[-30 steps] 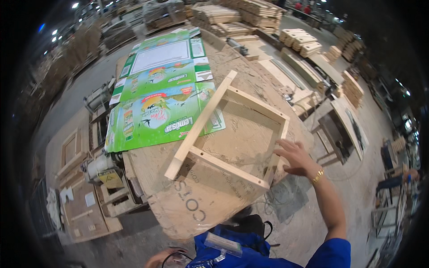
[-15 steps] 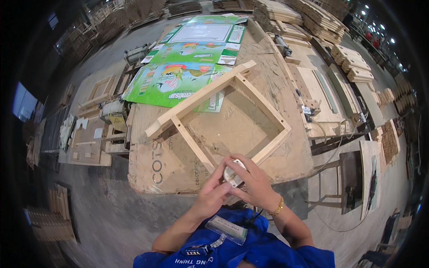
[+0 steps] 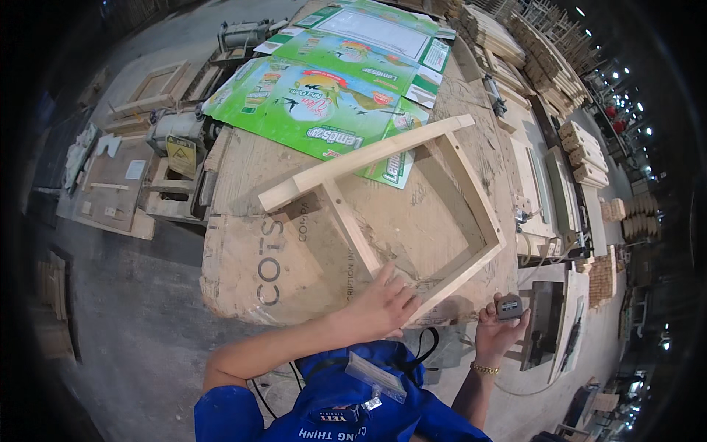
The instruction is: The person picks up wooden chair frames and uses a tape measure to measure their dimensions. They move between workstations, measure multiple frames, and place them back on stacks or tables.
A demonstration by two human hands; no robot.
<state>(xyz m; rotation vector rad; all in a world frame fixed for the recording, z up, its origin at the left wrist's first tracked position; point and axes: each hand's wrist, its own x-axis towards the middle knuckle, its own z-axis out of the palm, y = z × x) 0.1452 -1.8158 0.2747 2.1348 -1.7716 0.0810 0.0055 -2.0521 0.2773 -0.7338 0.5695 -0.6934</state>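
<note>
A pale wooden frame (image 3: 353, 230) lies on the cardboard-covered table, one long rail jutting past its corners at the far side. My left hand (image 3: 381, 303) is on the frame's near corner, fingers curled over the wood and hiding the joint. Off to the right, past the table's near edge, my right hand (image 3: 498, 328) holds up a small grey tape measure (image 3: 509, 307) with rounded corners. Its fingers and thumb grip the case from the sides and below. No blade shows out of the case.
A flattened green carton (image 3: 317, 96) covers the far left of the brown cardboard tabletop (image 3: 243, 243), partly beneath the frame. Machinery with a yellow warning label (image 3: 181, 156) stands left. On the right are a workbench and stacked wooden pieces (image 3: 585, 155).
My hands have parted. The right one has carried the tape measure out to the right, while the left has settled on the frame's near corner. The view has shifted and turned slightly.
</note>
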